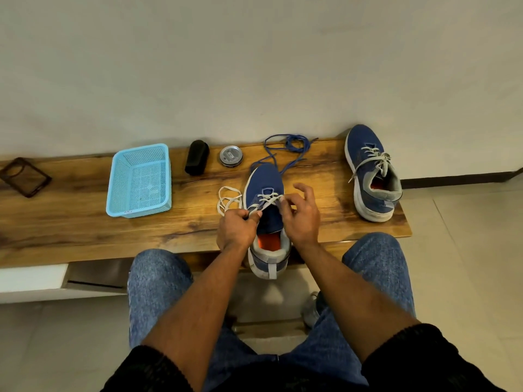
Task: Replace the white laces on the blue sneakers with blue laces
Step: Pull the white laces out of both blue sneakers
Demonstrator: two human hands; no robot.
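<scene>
White lace handling on the near blue mesh sneaker (264,188), at the wooden bench's (85,222) front edge.
Left hand (237,229) grips the flat white lace (229,200); right hand (301,215) pinches lace at the eyelets, remaining fingers spread. Blue cord laces (291,145) lie behind.

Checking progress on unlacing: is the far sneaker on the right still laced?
Laced. The far sneaker shows its white lace crossing the eyelets, ends hanging loose; no hand touches it.
</scene>
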